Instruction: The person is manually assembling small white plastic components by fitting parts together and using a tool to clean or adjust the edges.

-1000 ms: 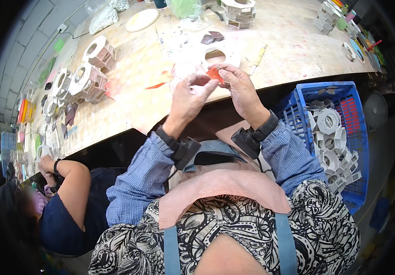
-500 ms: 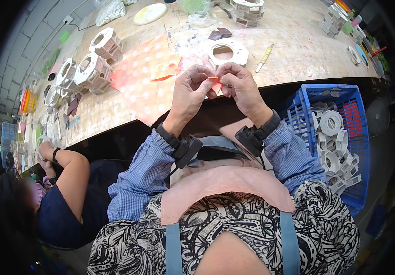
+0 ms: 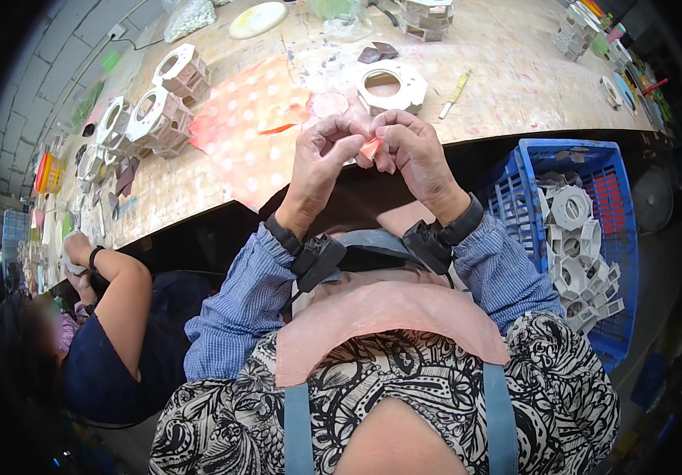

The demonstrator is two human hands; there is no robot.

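A small folded scrap of orange-red sheet point(image 3: 370, 148) is pinched between the fingertips of both hands, just off the table's near edge. My left hand point(image 3: 323, 155) grips its left side, thumb against forefinger. From the other side my right hand point(image 3: 414, 150) holds it in the same kind of pinch. Fingers cover much of the scrap. Right beyond them lies a white octagonal frame point(image 3: 410, 89) with a round opening. To the left, an orange sheet with pale dots point(image 3: 238, 111) hangs slightly over the edge, a torn flap on its right part.
Stacked white octagonal frames point(image 3: 159, 119) stand on the left of the table. A yellow knife-like tool point(image 3: 455, 93) and dark scraps point(image 3: 376, 52) lie near the frame. At my right is a blue crate point(image 3: 578, 149) of white parts. A co-worker's arm point(image 3: 119, 301) is at left.
Both hands have shifted slightly, still pinching the orange-red scrap, which shows at a different angle. The view has moved a little. At left, the co-worker's hand has moved slightly.
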